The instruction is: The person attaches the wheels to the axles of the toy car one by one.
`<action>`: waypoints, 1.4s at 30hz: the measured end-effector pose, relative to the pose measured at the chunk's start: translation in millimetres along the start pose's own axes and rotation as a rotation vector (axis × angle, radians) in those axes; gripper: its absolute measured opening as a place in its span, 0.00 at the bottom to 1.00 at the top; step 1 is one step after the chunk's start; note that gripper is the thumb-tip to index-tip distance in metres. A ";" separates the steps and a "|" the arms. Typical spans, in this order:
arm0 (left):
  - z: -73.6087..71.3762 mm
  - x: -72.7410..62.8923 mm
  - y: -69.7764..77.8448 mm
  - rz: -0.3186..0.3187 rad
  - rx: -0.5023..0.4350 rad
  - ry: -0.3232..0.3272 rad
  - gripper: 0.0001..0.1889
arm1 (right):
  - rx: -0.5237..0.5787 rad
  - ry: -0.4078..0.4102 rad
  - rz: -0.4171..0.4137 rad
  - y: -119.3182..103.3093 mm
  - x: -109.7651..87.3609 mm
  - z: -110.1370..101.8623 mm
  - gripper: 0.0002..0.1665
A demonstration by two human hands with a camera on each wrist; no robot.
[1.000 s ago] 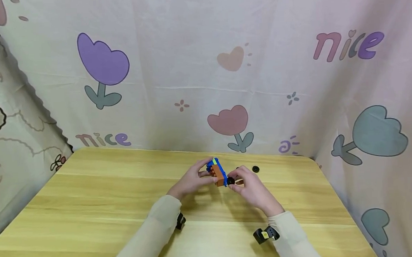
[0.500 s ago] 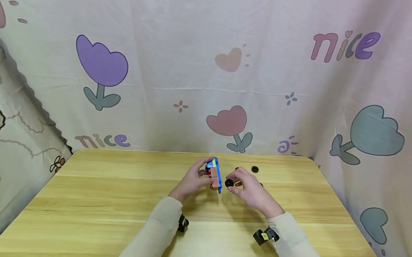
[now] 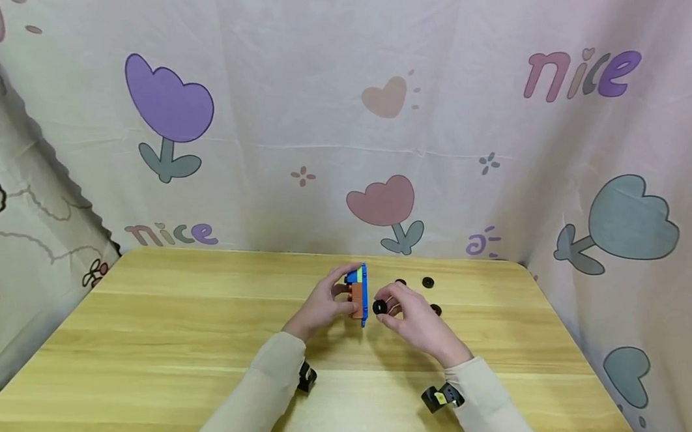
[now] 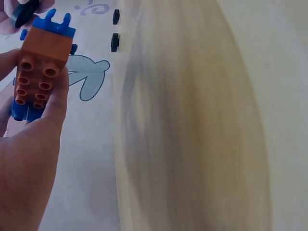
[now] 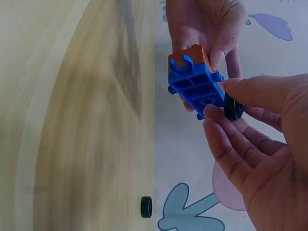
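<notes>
In the head view my left hand (image 3: 322,303) grips a toy block car (image 3: 358,295) by its sides, off the table. Orange studded bricks (image 4: 42,72) sit on its blue base (image 5: 195,86), which has a forked hook at one end. The base is turned toward my right hand (image 3: 417,316). Thumb and fingers of that hand pinch a black toy wheel (image 3: 380,307). From the head the wheel shows a small gap from the base; in the right wrist view the wheel (image 5: 234,107) overlaps the base's side, and contact is unclear.
Further black wheels lie on the wooden table (image 3: 212,353) around my right hand: one wheel (image 3: 428,282) behind it, another wheel (image 3: 436,310) to its right, and a partly hidden wheel (image 3: 400,282) beyond the fingers. A printed curtain (image 3: 282,115) hangs behind the table.
The toy car has turned from a slant to nearly straight, its blue base facing right. My right hand has shifted slightly left with the wheel, baring more of the wheel on the table beside it.
</notes>
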State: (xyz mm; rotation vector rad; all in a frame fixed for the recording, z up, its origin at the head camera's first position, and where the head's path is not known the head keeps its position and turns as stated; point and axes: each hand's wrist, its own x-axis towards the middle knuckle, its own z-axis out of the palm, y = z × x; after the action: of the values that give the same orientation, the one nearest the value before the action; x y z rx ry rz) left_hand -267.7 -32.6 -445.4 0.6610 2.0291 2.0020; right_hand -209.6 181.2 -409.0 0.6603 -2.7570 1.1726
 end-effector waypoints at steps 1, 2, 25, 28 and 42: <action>0.1 -0.1 0.0 0.003 -0.005 -0.002 0.41 | -0.001 0.001 -0.005 0.0 0.1 0.4 0.18; 0.2 -0.2 0.0 0.007 -0.009 -0.003 0.41 | -0.002 0.002 -0.009 -0.1 0.2 0.9 0.18; 2.2 -3.1 -1.2 0.049 -0.034 -0.043 0.41 | 0.039 -0.023 -0.062 0.1 3.6 13.1 0.20; 2.2 -3.3 -1.4 0.060 -0.019 -0.045 0.41 | 0.039 -0.024 -0.062 0.8 3.1 14.4 0.19; 2.0 -5.5 -1.9 0.096 0.010 -0.060 0.40 | 0.054 -0.026 -0.064 1.8 4.0 15.5 0.17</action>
State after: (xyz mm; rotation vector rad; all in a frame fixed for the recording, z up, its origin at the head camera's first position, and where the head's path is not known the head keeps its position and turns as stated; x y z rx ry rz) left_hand -262.3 -33.3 -448.3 0.8252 2.0105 1.9988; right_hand -212.4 170.0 -420.2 0.7682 -2.7117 1.2380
